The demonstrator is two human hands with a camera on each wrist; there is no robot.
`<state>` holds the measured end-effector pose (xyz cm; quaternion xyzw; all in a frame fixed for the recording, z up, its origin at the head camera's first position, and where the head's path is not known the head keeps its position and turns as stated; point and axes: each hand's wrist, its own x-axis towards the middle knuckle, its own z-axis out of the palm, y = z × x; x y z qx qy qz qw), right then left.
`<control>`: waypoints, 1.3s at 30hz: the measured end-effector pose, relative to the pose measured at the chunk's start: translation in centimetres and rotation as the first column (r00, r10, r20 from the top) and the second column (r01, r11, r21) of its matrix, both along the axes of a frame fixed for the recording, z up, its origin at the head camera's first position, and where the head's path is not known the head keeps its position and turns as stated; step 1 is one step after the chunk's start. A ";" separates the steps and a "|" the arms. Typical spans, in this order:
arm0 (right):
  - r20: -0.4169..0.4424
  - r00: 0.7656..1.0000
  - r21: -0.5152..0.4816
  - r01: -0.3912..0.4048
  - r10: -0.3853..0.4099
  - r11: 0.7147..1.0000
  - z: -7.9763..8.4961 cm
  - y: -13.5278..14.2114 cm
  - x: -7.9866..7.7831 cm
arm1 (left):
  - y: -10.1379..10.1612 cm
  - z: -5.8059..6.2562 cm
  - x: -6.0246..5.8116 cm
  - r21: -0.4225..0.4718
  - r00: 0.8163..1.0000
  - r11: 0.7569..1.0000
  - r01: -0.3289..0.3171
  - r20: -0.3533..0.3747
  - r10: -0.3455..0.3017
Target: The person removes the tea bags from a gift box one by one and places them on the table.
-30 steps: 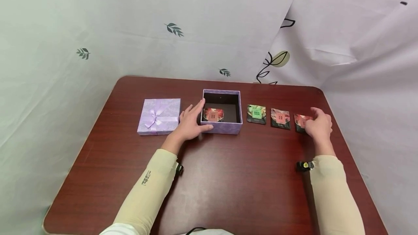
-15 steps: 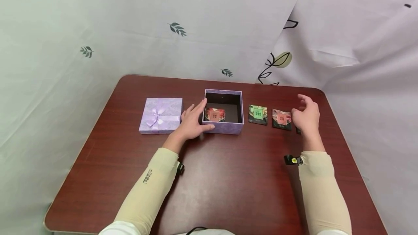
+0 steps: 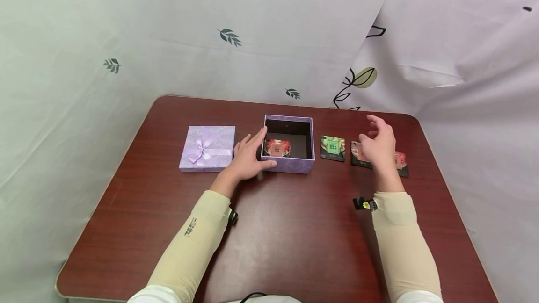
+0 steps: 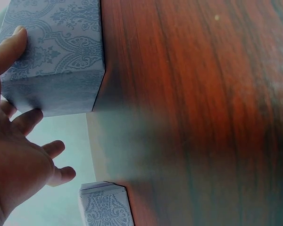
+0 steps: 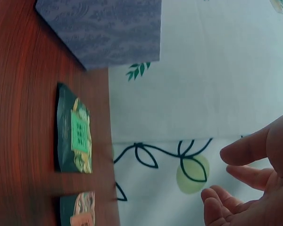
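Observation:
An open purple box [image 3: 290, 165] stands mid-table with a red-and-black sachet [image 3: 277, 147] lying inside. At its near left corner is my left hand [image 3: 247, 159]. The left wrist view shows the thumb against the box's patterned front wall [image 4: 70, 37] and the other fingers spread by its side. Above the sachets on the right hovers my right hand [image 3: 381, 146], fingers loosely bent, holding nothing. Beneath it lies a pink-labelled sachet [image 3: 357, 157], partly hidden. Another red sachet [image 3: 401, 162] shows behind the wrist. A green-labelled sachet [image 3: 332, 147] lies nearer the box.
Left of the box lies its purple lid [image 3: 208, 148] with a ribbon bow. The brown wooden table [image 3: 294, 228] has rounded corners, and pale curtains [image 3: 168, 36] with leaf prints hang behind it.
My right hand has moved left and lifted off the rightmost sachet, now hovering over the pink-labelled one. My left hand has stayed at the box.

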<state>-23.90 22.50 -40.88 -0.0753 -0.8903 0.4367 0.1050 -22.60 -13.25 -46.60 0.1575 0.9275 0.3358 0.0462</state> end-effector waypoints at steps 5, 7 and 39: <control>-0.015 0.999 0.010 -0.035 0.036 0.999 0.1 -1.4 -0.3 | -0.1 0.0 0.1 0.002 1.000 1.000 -0.002 0.003 0.002; -0.021 0.998 0.008 -0.056 0.056 0.998 0.1 -2.0 -0.4 | -0.2 0.0 0.1 0.005 1.000 1.000 -0.006 0.005 0.006; -0.070 0.963 -0.050 -0.264 0.260 0.963 0.7 -9.7 -0.3 | -0.2 -0.5 -0.2 -0.006 1.000 1.000 -0.013 0.015 0.013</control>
